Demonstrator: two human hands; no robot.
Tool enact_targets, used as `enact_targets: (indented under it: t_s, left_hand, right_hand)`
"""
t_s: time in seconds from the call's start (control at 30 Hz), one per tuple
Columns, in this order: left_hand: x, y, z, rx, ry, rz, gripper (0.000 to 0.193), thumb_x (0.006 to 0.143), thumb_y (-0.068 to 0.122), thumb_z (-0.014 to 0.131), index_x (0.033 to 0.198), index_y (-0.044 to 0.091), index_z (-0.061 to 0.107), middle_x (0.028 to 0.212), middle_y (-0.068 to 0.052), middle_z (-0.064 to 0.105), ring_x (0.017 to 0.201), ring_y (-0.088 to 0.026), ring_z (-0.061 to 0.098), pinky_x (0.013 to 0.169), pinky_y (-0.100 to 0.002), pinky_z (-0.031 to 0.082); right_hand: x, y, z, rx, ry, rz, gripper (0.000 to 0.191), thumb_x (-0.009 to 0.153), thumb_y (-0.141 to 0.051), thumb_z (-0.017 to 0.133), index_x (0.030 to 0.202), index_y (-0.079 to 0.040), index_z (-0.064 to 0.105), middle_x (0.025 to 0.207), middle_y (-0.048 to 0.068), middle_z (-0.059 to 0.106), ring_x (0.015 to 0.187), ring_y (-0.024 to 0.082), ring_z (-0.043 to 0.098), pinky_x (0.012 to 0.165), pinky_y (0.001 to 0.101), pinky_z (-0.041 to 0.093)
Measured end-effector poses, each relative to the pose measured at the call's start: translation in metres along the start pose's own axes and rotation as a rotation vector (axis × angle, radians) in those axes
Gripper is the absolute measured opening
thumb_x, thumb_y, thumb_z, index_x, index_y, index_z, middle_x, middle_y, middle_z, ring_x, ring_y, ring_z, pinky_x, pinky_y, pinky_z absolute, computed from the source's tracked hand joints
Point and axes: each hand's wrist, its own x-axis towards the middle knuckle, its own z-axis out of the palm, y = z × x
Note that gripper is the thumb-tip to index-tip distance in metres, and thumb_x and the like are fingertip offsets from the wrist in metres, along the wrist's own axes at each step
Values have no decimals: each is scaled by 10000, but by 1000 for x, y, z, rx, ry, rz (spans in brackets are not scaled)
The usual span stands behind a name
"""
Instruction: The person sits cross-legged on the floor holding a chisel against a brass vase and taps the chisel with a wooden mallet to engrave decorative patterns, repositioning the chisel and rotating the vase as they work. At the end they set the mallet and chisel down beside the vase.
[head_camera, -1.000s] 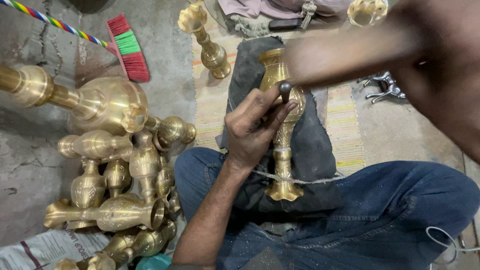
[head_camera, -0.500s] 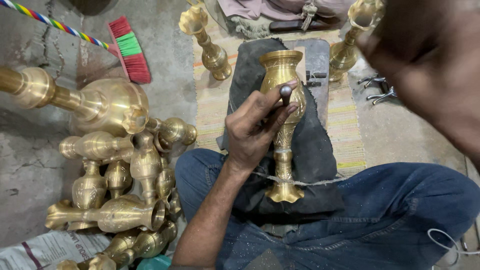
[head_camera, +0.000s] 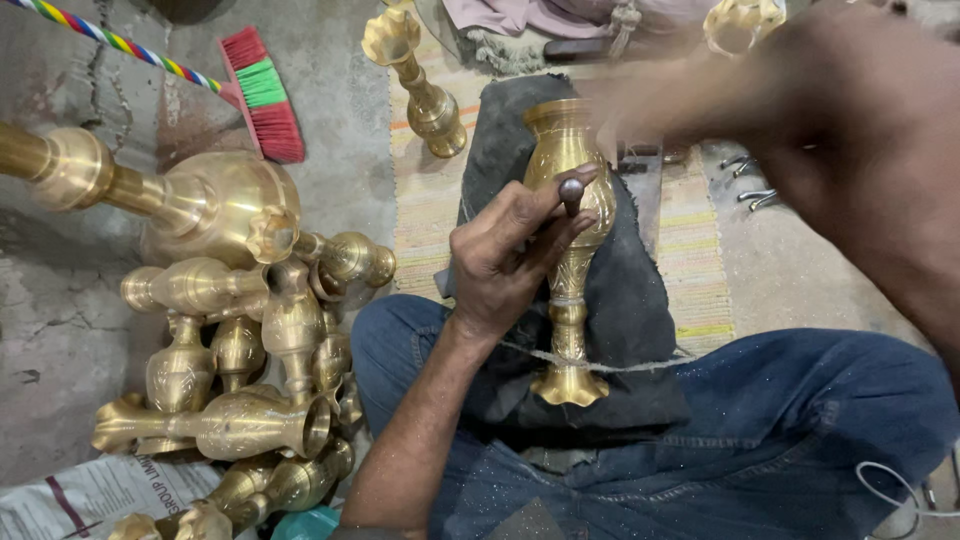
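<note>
Right arm (head_camera: 800, 110), blurred, now swung lower across frame, grip unreadable; left hand (head_camera: 515, 250) pinches dark punch (head_camera: 572, 192) against brass vase (head_camera: 566, 250), lying lengthwise away from the lap.

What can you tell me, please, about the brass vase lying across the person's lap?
The vase looks like polished brass, with engraved patterns on its swelling body, a narrow ringed stem and a flared, scalloped foot. It lies lengthwise on a dark cloth over the lap, foot toward the person. A cord crosses its stem near the foot. The left hand rests on its body and presses a small dark tool against it.
</note>
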Motion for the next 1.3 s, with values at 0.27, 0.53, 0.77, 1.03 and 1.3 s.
enact_targets:
  t_s: [0.27, 0.53, 0.77, 1.03, 1.3]
  left_hand:
    - [6, 17, 2, -64, 104, -293, 401, 928, 53, 833, 1314, 95, 730, 848, -42, 645, 697, -107, 550, 624, -259, 467]
    - [4, 32, 12, 189, 103, -80, 300, 962, 79, 823, 1248, 87, 735, 1104, -35, 764, 890, -89, 756, 758, -238, 632]
    - [3, 25, 5, 82, 60, -102, 284, 960, 33, 799, 1231, 17, 713, 1150, -91, 754, 992, -150, 769, 824, -273, 663]
    - [0, 19, 2, 188, 0, -120, 278, 948, 47, 816, 1209, 15, 727, 988, -61, 743, 860, -120, 751, 716, -265, 625]
    - [-2, 20, 3, 122, 51, -59, 302, 969, 62, 798, 1253, 13, 707, 1045, -89, 758, 863, -156, 734, 740, -293, 597]
  right_hand:
    - [26, 8, 10, 182, 104, -60, 324, 940, -116, 848, 1145, 7, 630, 1013, 160, 689, 999, 302, 700, 860, 415, 574]
    - [28, -1, 18, 101, 132, -86, 383, 807, -150, 880, 1143, -51, 724, 965, 109, 717, 902, 293, 691, 838, 433, 541]
    - [9, 1, 28, 27, 192, -78, 353, 884, -232, 866, 1163, -71, 721, 1064, 54, 730, 951, 240, 689, 891, 410, 523]
    - [7, 8, 27, 473, 151, -15, 339, 921, -116, 841, 1195, -58, 650, 1091, 103, 689, 1012, 262, 688, 908, 413, 559]
    - [8, -13, 11, 467, 105, 67, 373, 796, -69, 874, 1090, -22, 649, 976, 159, 674, 932, 373, 667, 794, 469, 527]
